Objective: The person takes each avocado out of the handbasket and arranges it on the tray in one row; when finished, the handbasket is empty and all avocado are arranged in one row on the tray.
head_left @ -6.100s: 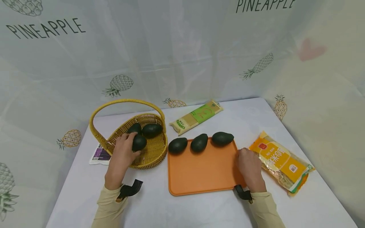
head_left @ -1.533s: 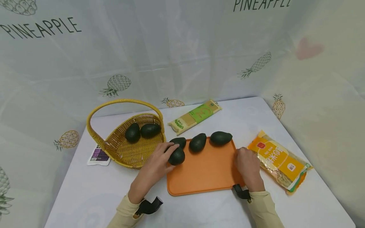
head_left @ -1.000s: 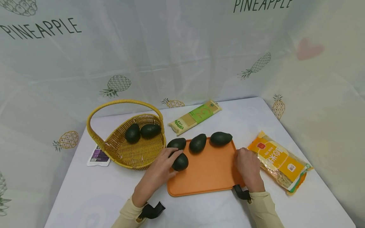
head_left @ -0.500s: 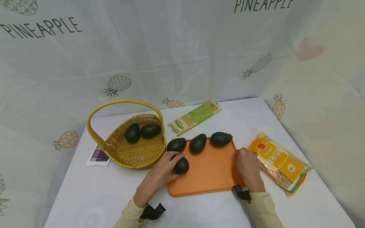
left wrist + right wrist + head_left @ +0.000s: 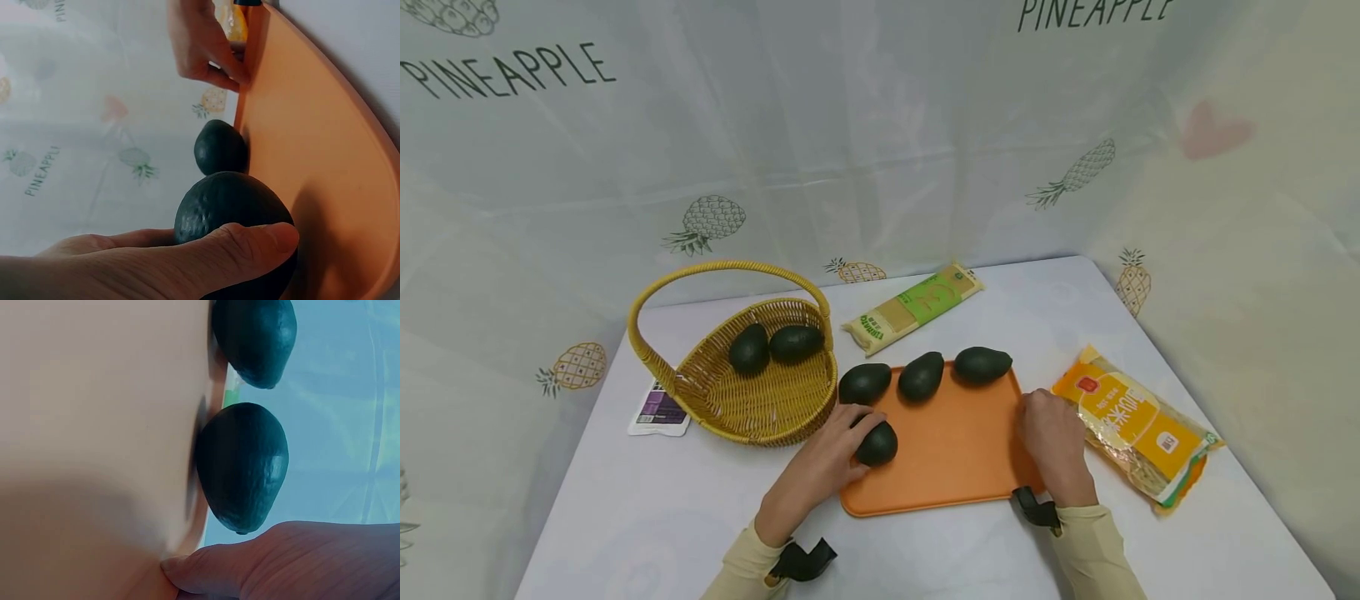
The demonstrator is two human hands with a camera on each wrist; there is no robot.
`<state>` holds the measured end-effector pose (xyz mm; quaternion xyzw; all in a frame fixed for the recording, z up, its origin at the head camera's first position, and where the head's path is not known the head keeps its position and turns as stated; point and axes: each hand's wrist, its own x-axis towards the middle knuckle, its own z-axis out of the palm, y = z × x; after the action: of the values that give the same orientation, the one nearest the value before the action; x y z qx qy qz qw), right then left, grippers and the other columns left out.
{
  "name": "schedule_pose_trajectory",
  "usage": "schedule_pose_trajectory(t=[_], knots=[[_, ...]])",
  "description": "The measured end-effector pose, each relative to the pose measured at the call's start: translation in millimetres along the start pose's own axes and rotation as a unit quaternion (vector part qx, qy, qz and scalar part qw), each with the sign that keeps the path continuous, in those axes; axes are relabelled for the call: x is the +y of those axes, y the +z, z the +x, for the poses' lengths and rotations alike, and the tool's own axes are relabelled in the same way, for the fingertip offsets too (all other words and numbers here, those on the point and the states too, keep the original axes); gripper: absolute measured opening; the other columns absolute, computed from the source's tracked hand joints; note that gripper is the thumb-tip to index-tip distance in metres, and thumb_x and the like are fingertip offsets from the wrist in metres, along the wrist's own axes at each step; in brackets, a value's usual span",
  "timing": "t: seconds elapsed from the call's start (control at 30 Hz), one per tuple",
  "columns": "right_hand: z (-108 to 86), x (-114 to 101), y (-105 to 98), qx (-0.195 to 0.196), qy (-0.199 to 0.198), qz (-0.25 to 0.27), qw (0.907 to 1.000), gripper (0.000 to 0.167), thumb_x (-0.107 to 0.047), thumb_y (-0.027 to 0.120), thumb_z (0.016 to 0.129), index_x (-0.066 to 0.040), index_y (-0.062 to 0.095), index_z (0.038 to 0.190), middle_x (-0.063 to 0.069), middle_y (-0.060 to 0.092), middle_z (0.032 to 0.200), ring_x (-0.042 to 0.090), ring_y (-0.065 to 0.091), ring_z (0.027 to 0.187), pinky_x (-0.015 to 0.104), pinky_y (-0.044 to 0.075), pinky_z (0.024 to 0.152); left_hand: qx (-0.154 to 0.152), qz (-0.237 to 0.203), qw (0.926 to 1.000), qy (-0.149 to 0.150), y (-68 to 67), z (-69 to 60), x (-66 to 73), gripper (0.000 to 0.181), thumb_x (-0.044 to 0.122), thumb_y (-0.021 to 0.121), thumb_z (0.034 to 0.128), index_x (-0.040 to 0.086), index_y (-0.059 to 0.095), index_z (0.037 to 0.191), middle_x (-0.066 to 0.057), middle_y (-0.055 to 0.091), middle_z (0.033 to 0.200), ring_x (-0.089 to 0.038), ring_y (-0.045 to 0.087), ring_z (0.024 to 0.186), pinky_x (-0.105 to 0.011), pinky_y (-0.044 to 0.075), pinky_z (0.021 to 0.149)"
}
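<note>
My left hand (image 5: pixel 826 457) holds a dark green avocado (image 5: pixel 877 444) over the left side of the orange tray (image 5: pixel 947 458), thumb and fingers around it; the left wrist view shows the thumb across the avocado (image 5: pixel 228 200). Three more avocados lie in a row along the tray's back edge: left (image 5: pixel 864 383), middle (image 5: pixel 921 377) and right (image 5: pixel 982 365). My right hand (image 5: pixel 1054 437) grips the tray's right edge; in the right wrist view the thumb of that hand (image 5: pixel 300 562) presses on the tray near its corner.
A yellow wicker basket (image 5: pixel 767 408) with a tall handle stands left of the tray, two avocados (image 5: pixel 749 350) inside. A purple-and-white packet (image 5: pixel 659 412) lies partly behind it. Behind the tray is a green-and-tan packet (image 5: pixel 914 308); at right lies an orange-yellow bag (image 5: pixel 1135 425).
My left hand has carried an avocado from the basket rightward to the tray, then slightly toward the near side over the last second. The right hand stays at the tray's edge.
</note>
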<state>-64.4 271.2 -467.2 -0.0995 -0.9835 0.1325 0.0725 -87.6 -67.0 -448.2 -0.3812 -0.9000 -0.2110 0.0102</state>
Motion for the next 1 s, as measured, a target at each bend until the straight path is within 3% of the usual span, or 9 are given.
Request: schedule_pose_trajectory(t=[0.67, 1.0], knots=[[0.2, 1.5, 1.5, 0.01, -0.004, -0.009, 0.9999, 0.01, 0.005, 0.067, 0.093, 0.012, 0.074, 0.093, 0.025, 0.066, 0.072, 0.035, 0.057, 0.055, 0.052, 0.057, 0.051, -0.021, 0.009, 0.9997, 0.006, 0.1, -1.3, 0.2, 0.074, 0.003, 0.095, 0.0766, 0.008, 0.063, 0.144, -0.013, 0.063, 0.137, -0.032, 0.061, 0.13, -0.046, 0.059, 0.102], [-0.5, 1.2, 1.3, 0.013, -0.008, -0.009, 0.9998, 0.009, 0.006, 0.067, 0.093, 0.012, 0.073, 0.091, 0.025, 0.065, 0.072, 0.036, 0.058, 0.055, 0.052, 0.056, 0.05, -0.028, 0.001, 0.9996, -0.006, -1.1, -1.2, 1.8, 0.073, 0.001, 0.093, 0.0786, 0.008, 0.063, 0.144, -0.014, 0.063, 0.138, -0.033, 0.06, 0.13, -0.047, 0.059, 0.102]])
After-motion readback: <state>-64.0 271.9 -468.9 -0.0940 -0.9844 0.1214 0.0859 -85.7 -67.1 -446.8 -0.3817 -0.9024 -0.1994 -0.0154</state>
